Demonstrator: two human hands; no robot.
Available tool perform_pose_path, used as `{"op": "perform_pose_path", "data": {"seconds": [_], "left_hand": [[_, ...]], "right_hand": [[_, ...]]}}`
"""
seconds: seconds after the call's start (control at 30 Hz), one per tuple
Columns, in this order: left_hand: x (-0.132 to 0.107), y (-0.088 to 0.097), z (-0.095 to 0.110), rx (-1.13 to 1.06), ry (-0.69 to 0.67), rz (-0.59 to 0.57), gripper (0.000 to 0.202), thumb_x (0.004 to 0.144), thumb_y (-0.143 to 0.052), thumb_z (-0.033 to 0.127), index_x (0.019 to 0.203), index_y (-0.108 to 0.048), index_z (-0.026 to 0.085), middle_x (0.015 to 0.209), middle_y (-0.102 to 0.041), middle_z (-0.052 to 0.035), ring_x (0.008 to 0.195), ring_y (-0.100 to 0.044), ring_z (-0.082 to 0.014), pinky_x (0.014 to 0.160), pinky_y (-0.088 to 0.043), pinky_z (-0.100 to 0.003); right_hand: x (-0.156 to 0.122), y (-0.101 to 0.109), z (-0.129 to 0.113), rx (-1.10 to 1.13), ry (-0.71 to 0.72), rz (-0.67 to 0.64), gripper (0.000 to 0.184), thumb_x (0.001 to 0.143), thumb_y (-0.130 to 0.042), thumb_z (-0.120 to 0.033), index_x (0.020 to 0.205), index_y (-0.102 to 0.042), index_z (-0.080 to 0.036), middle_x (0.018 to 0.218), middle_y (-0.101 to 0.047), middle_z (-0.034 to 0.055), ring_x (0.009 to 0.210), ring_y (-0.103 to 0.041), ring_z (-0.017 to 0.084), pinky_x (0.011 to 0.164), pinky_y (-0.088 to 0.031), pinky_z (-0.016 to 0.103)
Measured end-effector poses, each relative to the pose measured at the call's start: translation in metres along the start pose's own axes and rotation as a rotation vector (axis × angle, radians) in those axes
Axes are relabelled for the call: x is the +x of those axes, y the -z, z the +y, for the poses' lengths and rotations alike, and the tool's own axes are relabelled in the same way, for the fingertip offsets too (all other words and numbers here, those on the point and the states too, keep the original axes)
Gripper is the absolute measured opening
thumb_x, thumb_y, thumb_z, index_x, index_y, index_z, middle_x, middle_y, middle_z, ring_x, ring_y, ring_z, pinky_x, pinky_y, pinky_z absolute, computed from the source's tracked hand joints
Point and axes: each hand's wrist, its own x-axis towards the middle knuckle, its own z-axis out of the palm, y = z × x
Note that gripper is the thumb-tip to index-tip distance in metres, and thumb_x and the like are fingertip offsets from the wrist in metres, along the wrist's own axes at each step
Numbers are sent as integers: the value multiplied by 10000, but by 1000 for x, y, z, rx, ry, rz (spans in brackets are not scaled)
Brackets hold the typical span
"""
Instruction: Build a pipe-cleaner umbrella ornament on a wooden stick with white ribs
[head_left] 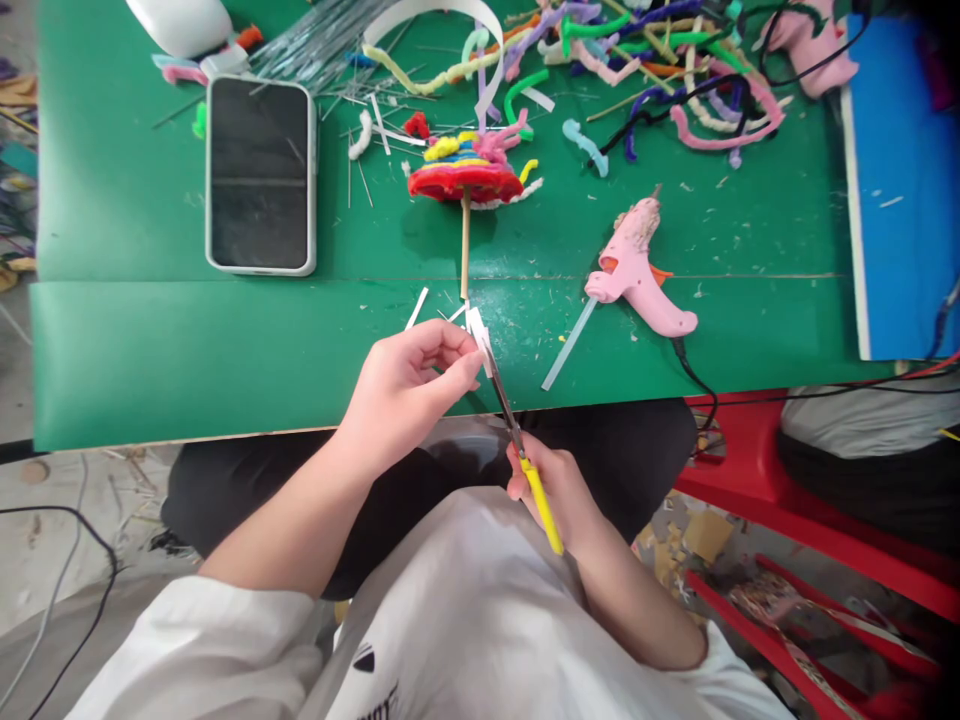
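Note:
My left hand [420, 385] pinches a small strip of white paper [477, 326] near the table's front edge. My right hand [559, 487] grips yellow-handled scissors [538, 500], whose blades lie along the paper beside my left fingertips. Just beyond, a wooden stick [465, 245] runs up to a round red piece [465, 182] topped with yellow, blue and pink pipe-cleaner shapes. Thin white paper scraps [417, 308] lie on the table left of the stick's end. A pink glue gun [637, 270] with a clear glue stick in its back rests to the right.
A phone [261, 175] lies at the left on the green table [135, 350]. Colourful pipe cleaners [675, 80], thin rods [315, 45] and a white paper loop [491, 50] crowd the back. A second pink glue gun [810, 45] and a blue board [904, 200] are at the right.

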Motion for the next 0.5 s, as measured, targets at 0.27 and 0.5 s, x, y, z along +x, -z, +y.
{"op": "perform_pose_path", "data": {"seconds": [0.27,0.5], "left_hand": [[0,0,0,1,-1,0,126,808,-674,269,753,-638,162,676,-634,15,637,-625,-88,524,-478,-155],[0,1,0,1,-2,-7,126,807,-673,265,747,-631,162,683,-632,15,636,-626,-88,527,-477,-160]], "right_hand": [[1,0,-2,-8,-13,5,384,827,-508,-585,705,-406,-235,514,-466,-42,460,-387,122,487,-292,238],[1,0,-3,-17,1,24,334,822,-512,-515,681,-394,-236,497,-432,-51,447,-373,114,482,-288,235]]}}
